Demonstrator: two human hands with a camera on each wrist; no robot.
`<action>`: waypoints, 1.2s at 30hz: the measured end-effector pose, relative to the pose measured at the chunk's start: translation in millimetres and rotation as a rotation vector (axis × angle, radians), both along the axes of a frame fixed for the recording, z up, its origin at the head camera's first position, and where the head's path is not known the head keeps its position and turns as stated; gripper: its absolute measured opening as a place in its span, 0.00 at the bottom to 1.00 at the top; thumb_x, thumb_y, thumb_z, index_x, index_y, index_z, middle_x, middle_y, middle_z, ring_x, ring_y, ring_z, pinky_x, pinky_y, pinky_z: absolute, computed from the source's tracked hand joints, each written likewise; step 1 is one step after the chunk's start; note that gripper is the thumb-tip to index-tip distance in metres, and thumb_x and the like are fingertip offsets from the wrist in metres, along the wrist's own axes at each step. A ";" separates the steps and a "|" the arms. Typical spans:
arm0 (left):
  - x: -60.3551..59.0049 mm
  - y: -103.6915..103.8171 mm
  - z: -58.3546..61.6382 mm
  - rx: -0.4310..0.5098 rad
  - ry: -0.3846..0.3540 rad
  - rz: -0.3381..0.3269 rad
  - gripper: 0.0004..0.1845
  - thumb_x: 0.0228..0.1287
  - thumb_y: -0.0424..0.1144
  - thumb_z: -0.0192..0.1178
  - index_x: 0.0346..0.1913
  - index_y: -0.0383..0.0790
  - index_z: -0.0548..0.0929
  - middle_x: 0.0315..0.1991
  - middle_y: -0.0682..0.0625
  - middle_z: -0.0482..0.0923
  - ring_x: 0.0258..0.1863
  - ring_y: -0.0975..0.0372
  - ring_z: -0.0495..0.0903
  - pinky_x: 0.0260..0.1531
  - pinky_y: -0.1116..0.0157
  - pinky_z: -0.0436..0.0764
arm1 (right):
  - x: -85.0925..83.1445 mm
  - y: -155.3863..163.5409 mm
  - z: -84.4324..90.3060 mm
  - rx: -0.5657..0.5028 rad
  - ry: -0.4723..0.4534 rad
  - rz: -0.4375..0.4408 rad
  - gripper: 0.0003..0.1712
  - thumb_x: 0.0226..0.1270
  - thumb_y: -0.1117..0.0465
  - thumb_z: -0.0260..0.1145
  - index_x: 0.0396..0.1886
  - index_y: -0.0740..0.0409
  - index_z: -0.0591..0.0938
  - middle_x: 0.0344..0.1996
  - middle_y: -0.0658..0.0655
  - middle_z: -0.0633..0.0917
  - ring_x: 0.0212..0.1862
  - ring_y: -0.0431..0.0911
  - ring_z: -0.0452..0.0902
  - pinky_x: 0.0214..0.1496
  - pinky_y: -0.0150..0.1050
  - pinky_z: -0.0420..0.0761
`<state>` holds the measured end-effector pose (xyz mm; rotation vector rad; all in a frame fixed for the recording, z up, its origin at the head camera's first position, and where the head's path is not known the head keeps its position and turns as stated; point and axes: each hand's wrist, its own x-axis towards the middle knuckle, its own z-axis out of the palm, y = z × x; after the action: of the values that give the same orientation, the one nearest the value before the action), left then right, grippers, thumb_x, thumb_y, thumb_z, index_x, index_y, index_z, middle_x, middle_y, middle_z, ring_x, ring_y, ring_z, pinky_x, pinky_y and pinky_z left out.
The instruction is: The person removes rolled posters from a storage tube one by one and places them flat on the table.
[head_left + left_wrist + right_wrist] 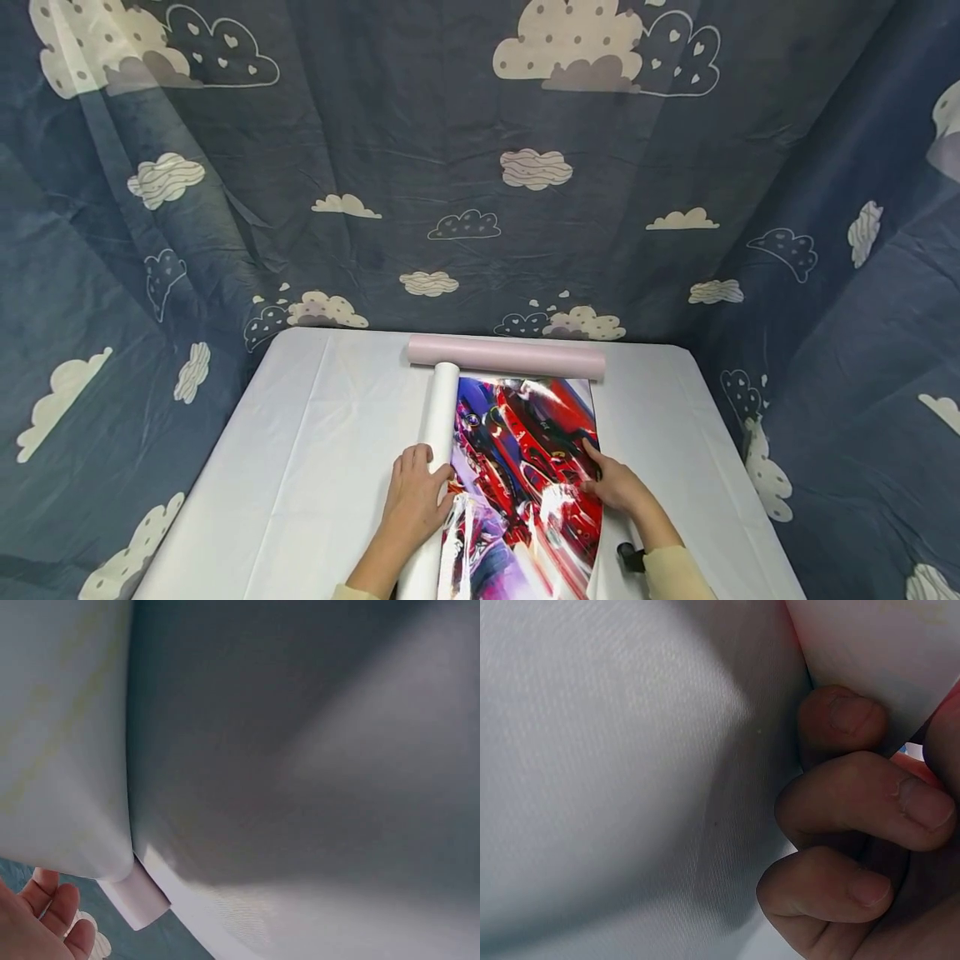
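A glossy red, blue and purple poster lies partly unrolled on the white-covered table. Its rolled white part runs along its left side. My left hand rests on top of that roll with the fingers laid over it. In the left wrist view the roll fills the left and my fingers show at the bottom corner. My right hand holds the poster's right edge; the right wrist view shows its fingers curled by a red sliver of the poster.
A pink roll lies crosswise at the table's far end, touching the poster's top. A small black object sits by my right wrist. Blue cloud-patterned fabric hangs behind and at both sides.
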<state>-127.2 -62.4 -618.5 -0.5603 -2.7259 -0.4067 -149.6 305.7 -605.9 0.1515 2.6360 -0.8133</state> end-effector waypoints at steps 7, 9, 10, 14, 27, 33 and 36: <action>2.2 -0.7 -2.4 0.039 0.056 -0.014 0.12 0.49 0.41 0.76 0.37 0.54 0.86 0.55 0.41 0.73 0.55 0.47 0.71 0.57 0.48 0.74 | 2.1 3.2 0.9 0.006 -0.016 -0.016 0.49 0.70 0.58 0.73 0.85 0.55 0.59 0.71 0.82 0.72 0.72 0.79 0.68 0.70 0.75 0.71; 2.0 -1.2 -3.7 0.039 0.086 -0.027 0.14 0.47 0.39 0.76 0.38 0.54 0.86 0.56 0.41 0.74 0.56 0.47 0.71 0.56 0.49 0.74 | 2.8 4.6 1.3 0.009 -0.011 -0.010 0.49 0.70 0.58 0.73 0.85 0.55 0.59 0.71 0.83 0.72 0.72 0.79 0.68 0.70 0.74 0.71; 1.9 -1.5 -4.4 0.039 0.100 -0.037 0.15 0.46 0.37 0.75 0.38 0.54 0.86 0.57 0.41 0.74 0.56 0.47 0.72 0.55 0.49 0.74 | 3.1 5.1 1.5 0.011 -0.010 -0.007 0.49 0.70 0.58 0.73 0.85 0.55 0.59 0.71 0.83 0.72 0.72 0.79 0.68 0.70 0.74 0.71; 1.5 -3.1 -6.8 0.032 0.147 -0.075 0.16 0.43 0.34 0.74 0.37 0.56 0.86 0.58 0.43 0.75 0.58 0.47 0.73 0.52 0.51 0.74 | 4.7 7.5 2.3 0.021 -0.007 0.001 0.50 0.70 0.58 0.74 0.85 0.56 0.59 0.71 0.83 0.71 0.71 0.80 0.68 0.69 0.74 0.72; 1.2 -5.2 -6.2 0.010 0.128 -0.234 0.14 0.57 0.34 0.71 0.37 0.64 0.92 0.67 0.48 0.82 0.69 0.48 0.77 0.55 0.48 0.79 | 6.6 16.3 3.7 0.025 -0.001 0.004 0.51 0.69 0.56 0.74 0.85 0.57 0.59 0.71 0.84 0.71 0.71 0.80 0.68 0.68 0.74 0.72; 1.0 -9.9 -4.4 -0.046 0.078 -0.296 0.20 0.57 0.30 0.69 0.43 0.64 0.91 0.65 0.50 0.84 0.69 0.49 0.79 0.57 0.50 0.80 | 8.2 20.2 4.1 0.039 -0.005 0.003 0.51 0.69 0.55 0.75 0.85 0.58 0.59 0.69 0.85 0.72 0.69 0.81 0.69 0.67 0.74 0.73; 0.5 -12.4 -2.9 -0.076 0.068 -0.290 0.19 0.62 0.31 0.67 0.44 0.64 0.90 0.61 0.52 0.85 0.68 0.51 0.80 0.57 0.50 0.80 | 8.2 22.6 3.8 0.048 -0.006 -0.002 0.51 0.69 0.55 0.75 0.85 0.57 0.59 0.69 0.85 0.72 0.69 0.81 0.69 0.67 0.74 0.73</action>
<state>-126.6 -74.8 -621.4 -0.9778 -2.6084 -0.3465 -141.4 328.2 -602.1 0.1685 2.6510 -0.7495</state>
